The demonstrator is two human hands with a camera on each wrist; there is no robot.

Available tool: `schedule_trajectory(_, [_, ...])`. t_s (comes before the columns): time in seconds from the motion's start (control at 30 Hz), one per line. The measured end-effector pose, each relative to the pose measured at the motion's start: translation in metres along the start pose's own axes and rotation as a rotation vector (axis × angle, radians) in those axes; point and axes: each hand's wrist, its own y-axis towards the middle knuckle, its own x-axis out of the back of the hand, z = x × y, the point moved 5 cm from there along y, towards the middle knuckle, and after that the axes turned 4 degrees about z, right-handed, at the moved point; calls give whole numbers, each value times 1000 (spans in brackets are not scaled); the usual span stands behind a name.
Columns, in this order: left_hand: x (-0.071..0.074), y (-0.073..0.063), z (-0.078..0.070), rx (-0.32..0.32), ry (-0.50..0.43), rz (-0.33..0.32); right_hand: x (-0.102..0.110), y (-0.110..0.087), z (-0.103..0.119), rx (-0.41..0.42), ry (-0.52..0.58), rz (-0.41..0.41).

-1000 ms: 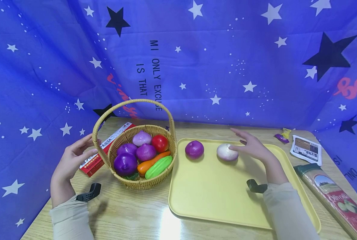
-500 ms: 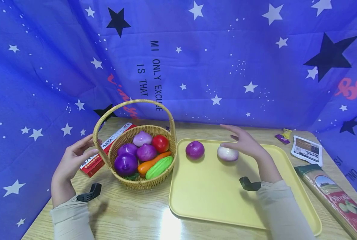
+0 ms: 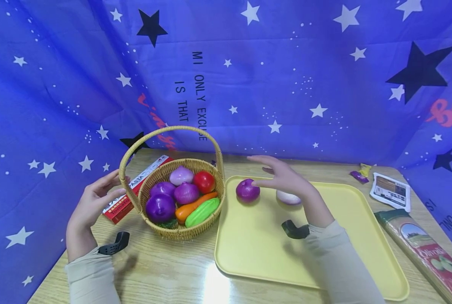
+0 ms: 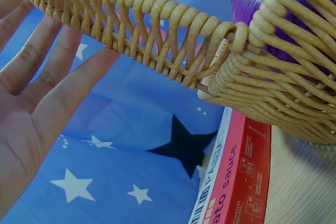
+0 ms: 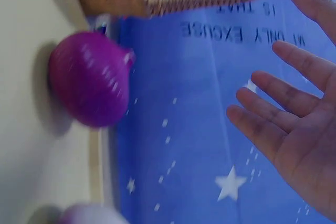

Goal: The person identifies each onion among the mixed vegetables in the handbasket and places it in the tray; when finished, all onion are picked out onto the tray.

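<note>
Purple onion (image 3: pixel 246 192), lying in the tray (image 3: pixel 256 249) near its far left corner; the tray covers much of the right part of the counter (image 3: pixel 161 266). The right grip (image 3: pixel 286 179) is poised over the onion, fingers apart, holding nothing. The step in hand appears to be a reach for this onion; it would best be done by lowering the fingers past the far side, setting the thumb on the near side and closing round the widest part, since a smooth, round bulb may roll under a fingertip touch. The white onion (image 3: pixel 288 199), just to the right, should be left undisturbed. Beyond the tray's left edge stands the basket (image 3: pixel 184 234), filled with vegetables. The left grip (image 3: pixel 89 207) is at its handle (image 3: pixel 165 131), fingers extended; whether they bear weight cannot be told. A red box (image 3: pixel 120 210) lies slantwise toward the counter's left edge.

Comparison of views: in the head view the right grip overlaps the purple onion, suggesting contact; the right wrist view shows the two apart. The left wrist view reveals the handle's open weave; only the head view shows the packet (image 3: pixel 419 251) along the counter's right edge.
</note>
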Motion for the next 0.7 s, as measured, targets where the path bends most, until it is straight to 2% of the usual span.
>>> schedule_trajectory(0.33, [2,3,0,-20,-6,12,-25,31,50,112,-127,112])
schedule_trajectory(0.5, [2,5,-1,-8,-6,5,-47,52,75,180,-238,170])
schedule_trajectory(0.7, [-1,0,0,-2,-23,-1,-78,75,97,253,-262,263])
